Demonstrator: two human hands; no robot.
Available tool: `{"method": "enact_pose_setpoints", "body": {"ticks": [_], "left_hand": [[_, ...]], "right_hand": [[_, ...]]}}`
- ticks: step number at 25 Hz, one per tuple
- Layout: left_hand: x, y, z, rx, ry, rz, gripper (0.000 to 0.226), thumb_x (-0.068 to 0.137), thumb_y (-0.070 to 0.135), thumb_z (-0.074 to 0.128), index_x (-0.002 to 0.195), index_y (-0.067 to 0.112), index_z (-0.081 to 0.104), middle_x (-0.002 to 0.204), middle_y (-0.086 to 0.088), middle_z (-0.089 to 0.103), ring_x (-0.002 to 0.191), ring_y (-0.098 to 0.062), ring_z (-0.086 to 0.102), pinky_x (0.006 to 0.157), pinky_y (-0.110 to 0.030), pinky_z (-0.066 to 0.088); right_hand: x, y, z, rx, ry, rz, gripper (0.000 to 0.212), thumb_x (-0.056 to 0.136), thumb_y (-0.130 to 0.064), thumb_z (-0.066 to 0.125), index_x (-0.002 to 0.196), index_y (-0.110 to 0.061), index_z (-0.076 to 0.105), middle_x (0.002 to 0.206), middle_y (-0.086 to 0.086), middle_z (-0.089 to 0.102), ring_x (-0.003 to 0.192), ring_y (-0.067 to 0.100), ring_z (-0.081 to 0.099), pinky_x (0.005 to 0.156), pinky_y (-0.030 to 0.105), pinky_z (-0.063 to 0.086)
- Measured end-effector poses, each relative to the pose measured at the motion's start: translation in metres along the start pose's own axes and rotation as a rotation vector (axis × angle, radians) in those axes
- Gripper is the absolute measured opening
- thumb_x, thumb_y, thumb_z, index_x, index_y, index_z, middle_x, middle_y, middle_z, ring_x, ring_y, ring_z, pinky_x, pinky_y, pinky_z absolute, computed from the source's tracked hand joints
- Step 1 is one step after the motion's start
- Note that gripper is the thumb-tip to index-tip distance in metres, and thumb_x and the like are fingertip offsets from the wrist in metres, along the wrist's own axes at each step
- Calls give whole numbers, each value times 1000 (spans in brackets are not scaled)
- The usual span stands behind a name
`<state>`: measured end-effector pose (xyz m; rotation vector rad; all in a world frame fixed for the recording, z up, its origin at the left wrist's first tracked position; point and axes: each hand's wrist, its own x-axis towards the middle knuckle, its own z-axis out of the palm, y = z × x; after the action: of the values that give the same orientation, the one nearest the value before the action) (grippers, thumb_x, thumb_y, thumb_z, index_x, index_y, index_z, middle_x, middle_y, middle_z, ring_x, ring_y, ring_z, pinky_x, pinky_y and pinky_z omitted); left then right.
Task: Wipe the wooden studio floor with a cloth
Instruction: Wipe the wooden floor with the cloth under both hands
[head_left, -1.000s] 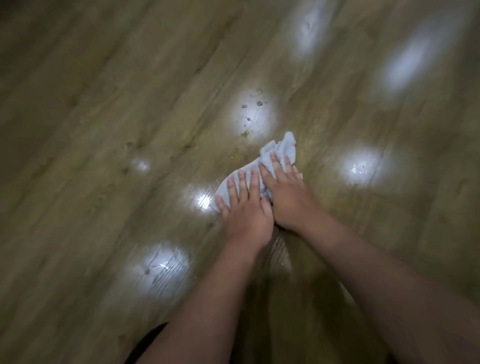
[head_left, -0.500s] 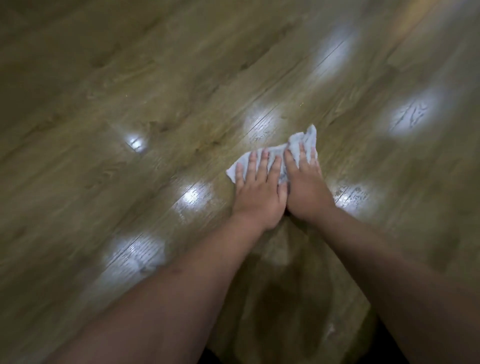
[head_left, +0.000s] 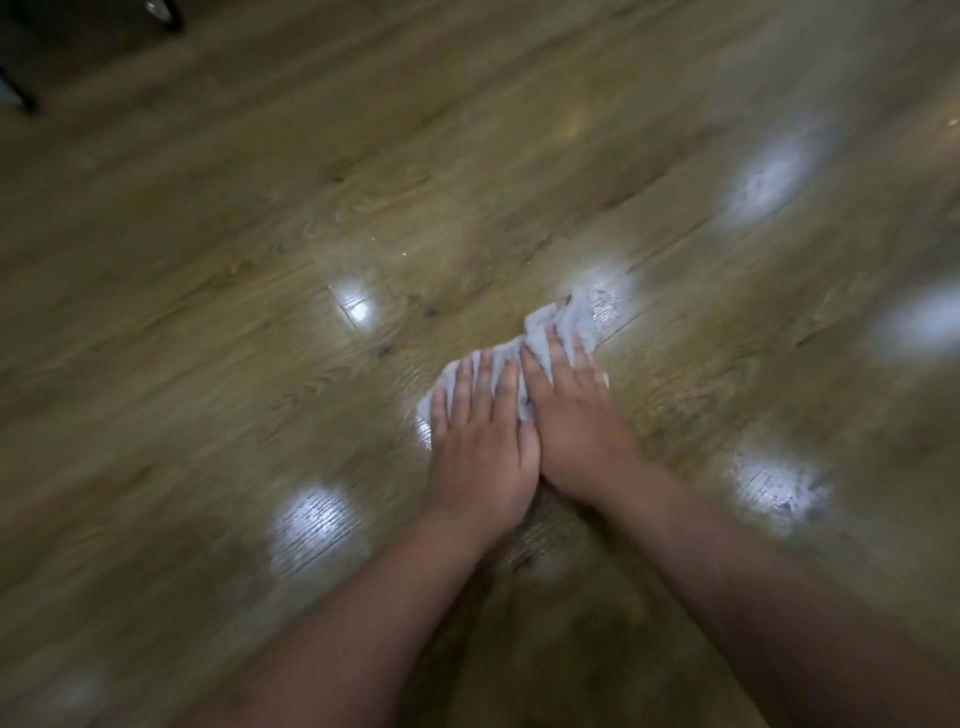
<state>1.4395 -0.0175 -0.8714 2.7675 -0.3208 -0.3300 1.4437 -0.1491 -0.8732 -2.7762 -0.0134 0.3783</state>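
The cloth (head_left: 558, 338), a small pale grey rag, lies crumpled on the wooden floor (head_left: 260, 260) and serves as the landmark here. The left hand (head_left: 480, 441) rests flat on the near-left part of the cloth, palm down, fingers stretched out and slightly spread, pressing the fabric to the boards rather than clasping it. The right hand (head_left: 574, 415) lies flat on the cloth's right part in the same way, fingers straight and pointing away from the person, its inner edge touching the left hand's inner edge. Neither hand curls around the fabric; both are spread wide and bear down on it. A ruffled corner of the cloth sticks out beyond the right hand's fingertips, and a thin strip shows to the left of the left hand's fingers. Both bare forearms run back from the cloth toward the camera. The floor is brown wood-grain planking, glossy, with several bright patches of reflected light (head_left: 769, 182) scattered around the cloth: one just beyond it, one to its right, others to its left and nearer the person. Far beyond the cloth and to its left, a dark furniture leg (head_left: 21, 93) stands on the boards, too blurred to identify
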Motion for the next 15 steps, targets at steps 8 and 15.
{"method": "enact_pose_setpoints", "body": {"ticks": [8, 15], "left_hand": [[45, 66, 12, -14, -10, 39, 64, 107, 41, 29, 166, 25, 11, 175, 0, 1, 160, -21, -11, 126, -53, -9], [-89, -1, 2, -139, 23, -150, 63, 106, 38, 19, 166, 31, 1, 173, 6, -10, 156, -12, -23, 127, -44, -8]], "right_hand": [[14, 60, -41, -19, -29, 96, 73, 108, -42, 39, 167, -18, 3, 174, 11, -15, 160, 33, -10, 129, 51, 8], [-56, -32, 8, -110, -192, -17, 75, 107, -41, 40, 166, -21, -1, 166, 7, -32, 157, 30, -24, 127, 49, 2]]}}
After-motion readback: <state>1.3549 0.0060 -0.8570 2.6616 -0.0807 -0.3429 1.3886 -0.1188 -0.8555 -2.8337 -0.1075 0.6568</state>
